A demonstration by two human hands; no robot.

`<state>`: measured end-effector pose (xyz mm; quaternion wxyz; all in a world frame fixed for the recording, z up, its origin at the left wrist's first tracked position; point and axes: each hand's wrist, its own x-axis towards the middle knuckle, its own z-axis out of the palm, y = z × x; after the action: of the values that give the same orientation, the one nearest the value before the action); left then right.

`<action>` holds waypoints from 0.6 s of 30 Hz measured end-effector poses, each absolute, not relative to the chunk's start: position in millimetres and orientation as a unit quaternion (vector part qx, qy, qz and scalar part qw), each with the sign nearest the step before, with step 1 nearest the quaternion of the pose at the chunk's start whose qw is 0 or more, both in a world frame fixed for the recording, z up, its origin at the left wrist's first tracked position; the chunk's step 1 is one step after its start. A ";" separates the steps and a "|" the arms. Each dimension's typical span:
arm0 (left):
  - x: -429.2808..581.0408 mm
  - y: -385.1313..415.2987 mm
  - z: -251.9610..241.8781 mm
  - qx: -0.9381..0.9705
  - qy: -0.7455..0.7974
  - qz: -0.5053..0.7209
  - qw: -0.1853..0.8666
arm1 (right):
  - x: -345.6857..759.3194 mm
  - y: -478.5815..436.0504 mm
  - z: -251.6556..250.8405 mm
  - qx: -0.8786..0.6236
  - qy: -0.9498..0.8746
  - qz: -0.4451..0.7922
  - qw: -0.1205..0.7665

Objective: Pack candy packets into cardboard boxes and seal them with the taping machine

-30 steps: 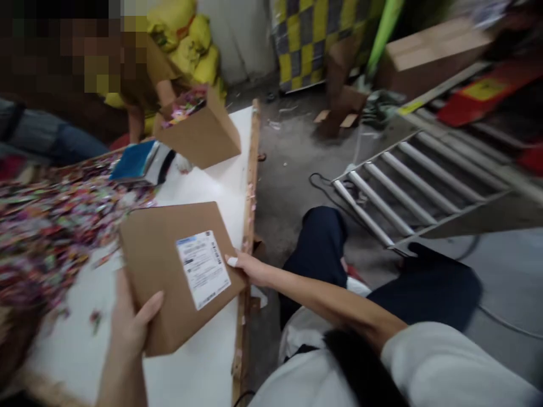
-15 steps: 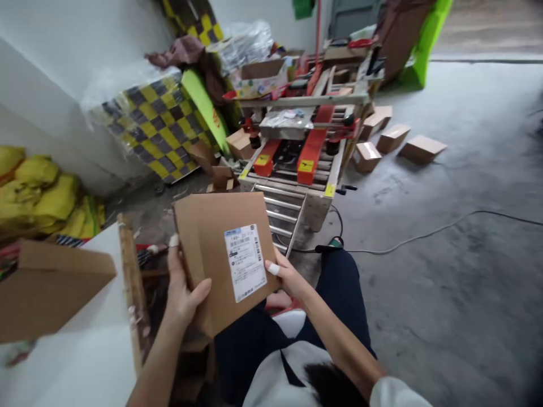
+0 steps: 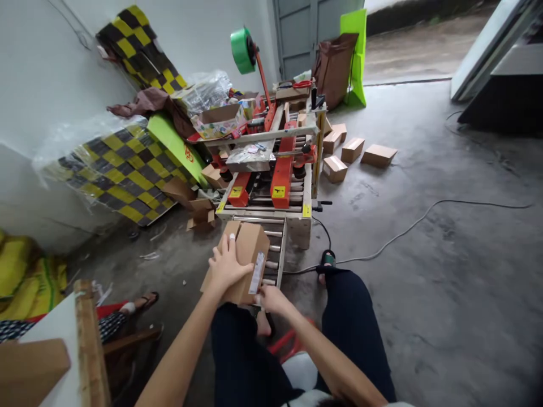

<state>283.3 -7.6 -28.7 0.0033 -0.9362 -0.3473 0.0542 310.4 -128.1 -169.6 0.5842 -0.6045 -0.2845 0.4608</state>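
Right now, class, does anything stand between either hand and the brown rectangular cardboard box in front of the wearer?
Nothing visible does. The left hand lies with fingers spread on the brown rectangular cardboard box, and the right hand is at its lower corner, just below the white paper label.

Light: daylight, open doorway [image 3: 407, 56] | floor [image 3: 436, 260]: soft sheen (dimmer lower left) | edges: wide-angle stretch, slight blur
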 end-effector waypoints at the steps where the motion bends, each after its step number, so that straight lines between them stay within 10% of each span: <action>1: 288.7 -3.9 -36.6 -0.936 -0.349 0.047 0.021 | 315.9 -128.6 -166.2 -0.618 -0.292 0.460 0.567; 18: 514.2 86.4 -34.2 -0.921 -0.374 -0.109 -0.019 | 457.5 -294.2 -269.7 -0.806 -0.177 0.466 0.320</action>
<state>514.2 86.4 -34.2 -0.0186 -0.9210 -0.3738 -0.1085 457.5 -294.2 -269.7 0.3201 -0.8058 -0.1775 0.4656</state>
